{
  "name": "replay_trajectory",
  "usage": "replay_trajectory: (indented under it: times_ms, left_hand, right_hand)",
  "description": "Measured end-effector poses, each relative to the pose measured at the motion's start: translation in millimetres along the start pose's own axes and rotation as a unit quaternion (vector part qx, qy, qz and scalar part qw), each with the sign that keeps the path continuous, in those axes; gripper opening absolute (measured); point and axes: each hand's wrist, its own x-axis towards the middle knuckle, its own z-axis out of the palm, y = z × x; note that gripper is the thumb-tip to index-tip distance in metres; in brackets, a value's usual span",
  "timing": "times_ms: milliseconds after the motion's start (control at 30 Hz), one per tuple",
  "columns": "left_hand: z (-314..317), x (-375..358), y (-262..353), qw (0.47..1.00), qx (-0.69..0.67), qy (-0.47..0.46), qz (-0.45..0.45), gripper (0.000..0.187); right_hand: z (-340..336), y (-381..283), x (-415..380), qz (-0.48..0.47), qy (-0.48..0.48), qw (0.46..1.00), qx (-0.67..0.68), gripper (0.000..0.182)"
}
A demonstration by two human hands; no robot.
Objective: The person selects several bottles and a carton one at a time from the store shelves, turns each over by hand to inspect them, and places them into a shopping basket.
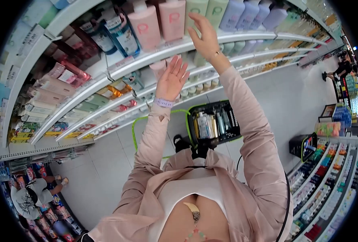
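Observation:
My right hand reaches up to the top visible shelf, fingers apart, its fingertips overlapping a pale green bottle marked with a "P". Beside that stands another green bottle, with pink pump bottles to its left and lilac bottles to its right. Lower down, my left hand is palm-up with spread fingers and holds nothing. It hovers in front of the shelf edge, overlapping a pink container on the shelf below. A lilac band circles my left wrist.
On the tiled floor by my feet stands a black basket with green trim, holding bottles and packages. Another dark basket is at the right near curved product shelves. One person is at lower left, another far right.

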Motion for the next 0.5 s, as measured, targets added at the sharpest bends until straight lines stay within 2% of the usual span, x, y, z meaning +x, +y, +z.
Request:
replay_trajectory:
  times_ms: [67, 133, 200, 233, 267, 300, 333, 367, 400, 467, 500]
  left_hand:
    - [-68, -43, -13, 0.994, 0.044, 0.063, -0.072, 0.041]
    - [-137, -91, -33, 0.966, 0.128, 0.174, -0.143, 0.044]
    - [-215, -151, -56, 0.925, 0.162, 0.259, -0.227, 0.043]
    - [-241, -180, -69, 0.887, 0.203, 0.309, -0.275, 0.042]
    - [-264, -210, -81, 0.844, 0.244, 0.356, -0.319, 0.042]
    - [-288, -240, -92, 0.781, 0.328, 0.360, -0.392, 0.040]
    - [-310, -265, -99, 0.706, 0.407, 0.357, -0.457, 0.039]
    - [-328, -284, -101, 0.591, 0.552, 0.235, -0.540, 0.039]
    - [-344, -304, -99, 0.444, 0.664, 0.100, -0.593, 0.040]
    - [-382, -359, -95, 0.282, 0.760, -0.101, -0.576, 0.042]
    - [-380, -379, -87, 0.319, 0.761, -0.010, -0.565, 0.043]
  right_hand:
    - [-12, 1, -66, 0.093, -0.025, 0.995, 0.013, 0.028]
    - [-15, 12, -151, 0.199, -0.035, 0.979, -0.004, 0.017]
    - [-18, 24, -243, 0.352, -0.078, 0.932, -0.046, 0.014]
    - [-20, 27, -289, 0.391, -0.116, 0.907, -0.105, 0.013]
    - [-21, 27, -329, 0.397, -0.097, 0.910, -0.071, 0.012]
    - [-25, 18, -363, 0.438, -0.134, 0.885, -0.082, 0.011]
    - [-27, 11, -396, 0.491, -0.176, 0.848, -0.100, 0.011]
    - [-30, -2, -415, 0.521, -0.223, 0.820, -0.085, 0.011]
    - [-28, -9, -444, 0.535, -0.293, 0.783, -0.119, 0.014]
    - [-26, -37, -478, 0.557, -0.337, 0.757, -0.051, 0.018]
    - [-22, -47, -491, 0.527, -0.403, 0.747, -0.051, 0.021]
